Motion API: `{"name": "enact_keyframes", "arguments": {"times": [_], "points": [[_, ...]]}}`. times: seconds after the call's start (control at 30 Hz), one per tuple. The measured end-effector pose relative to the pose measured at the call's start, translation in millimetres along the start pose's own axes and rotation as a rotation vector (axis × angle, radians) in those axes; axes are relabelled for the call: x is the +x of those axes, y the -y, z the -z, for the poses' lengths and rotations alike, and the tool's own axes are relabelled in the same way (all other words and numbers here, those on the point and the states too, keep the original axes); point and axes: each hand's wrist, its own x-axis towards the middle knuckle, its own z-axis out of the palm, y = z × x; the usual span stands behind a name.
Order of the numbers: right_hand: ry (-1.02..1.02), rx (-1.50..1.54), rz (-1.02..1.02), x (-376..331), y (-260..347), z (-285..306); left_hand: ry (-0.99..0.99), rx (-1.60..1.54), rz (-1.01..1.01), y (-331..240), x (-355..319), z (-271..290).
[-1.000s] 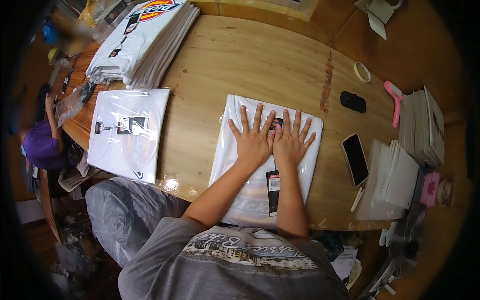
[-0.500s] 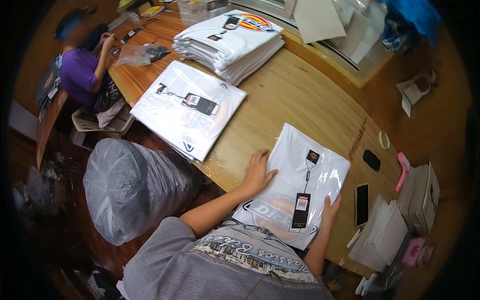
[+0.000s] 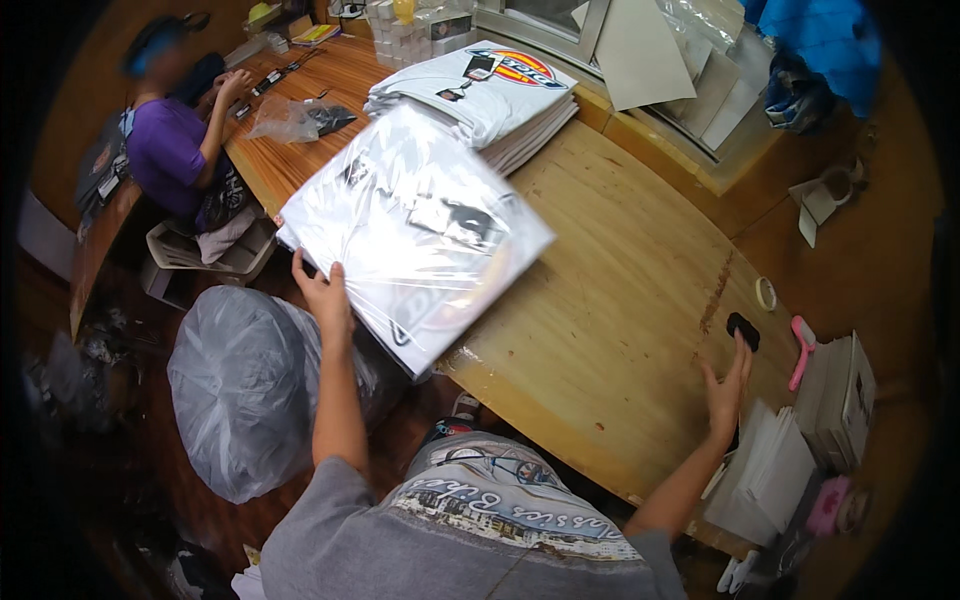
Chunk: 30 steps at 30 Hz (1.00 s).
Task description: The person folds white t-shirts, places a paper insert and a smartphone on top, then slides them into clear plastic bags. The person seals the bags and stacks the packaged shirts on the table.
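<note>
At the left, my left hand point(image 3: 328, 300) grips the near edge of a folded white T-shirt in a clear plastic bag point(image 3: 420, 240), thumb on top. The bag is shiny and slightly blurred, with a dark hang tag showing through. It lies over the place of the bagged pile, which it mostly hides. My right hand point(image 3: 728, 385) is at the table's right side with fingers stretched apart and nothing in them. Its fingertips are by a small black object point(image 3: 742, 331); I cannot tell whether they touch.
Behind stands a stack of folded white T-shirts point(image 3: 480, 95). A pink-handled tool point(image 3: 801, 352), a tape roll point(image 3: 766, 293) and white packets point(image 3: 765, 475) lie at the right. A stuffed grey plastic bag point(image 3: 245, 390) stands left. Another person point(image 3: 170, 140) sits far left.
The bagged T-shirt before me has gone from the table's front to the left, over the pile there. My left hand moved left with it; my right hand let go and moved right.
</note>
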Motion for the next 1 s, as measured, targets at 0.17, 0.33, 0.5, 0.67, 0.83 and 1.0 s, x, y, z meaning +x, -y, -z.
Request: {"name": "enact_keyframes", "arguments": {"times": [0.17, 0.33, 0.5, 0.67, 0.83, 1.0], "points": [[0.255, -0.238, -0.611, -60.4, -151.5, 2.9, -0.223, 0.977, -0.154, 39.2, 14.6, 4.5], [0.22, -0.293, -0.289, -66.7, -157.6, -17.9, -0.19, 0.193, -0.165, 90.2, 41.1, 8.4], [0.223, -0.294, -0.144, -26.3, -177.4, -24.3, -0.173, 0.317, -0.062, 78.7, 65.4, -3.0], [0.114, -0.41, -0.271, 39.9, -226.9, -20.9, -0.357, 0.788, -0.28, 43.0, 74.7, -20.1], [-0.101, 0.315, -0.1, 155.0, -83.3, -78.8, -0.009, 0.614, -0.659, 9.2, 169.2, -63.2], [0.646, 1.273, -0.158, 180.7, 168.2, -173.0, 0.256, 0.897, -0.768, -15.7, 259.3, -174.6]]}}
